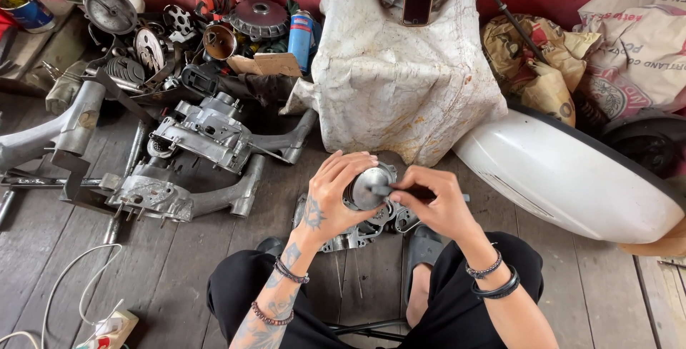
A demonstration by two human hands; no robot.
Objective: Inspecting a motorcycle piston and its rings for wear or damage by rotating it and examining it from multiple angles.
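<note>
Fingers of the left hand curled closed around a round metal piston, held above the wooden floor near the person's knees. Right hand pinched a thin dark tool against the piston's top; an engine casing lay far left

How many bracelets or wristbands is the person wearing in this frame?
4. Two on the left wrist: a dark beaded one and a brown beaded one lower on the forearm. Two on the right wrist: a beaded one and a black band. None looks hidden.
</note>
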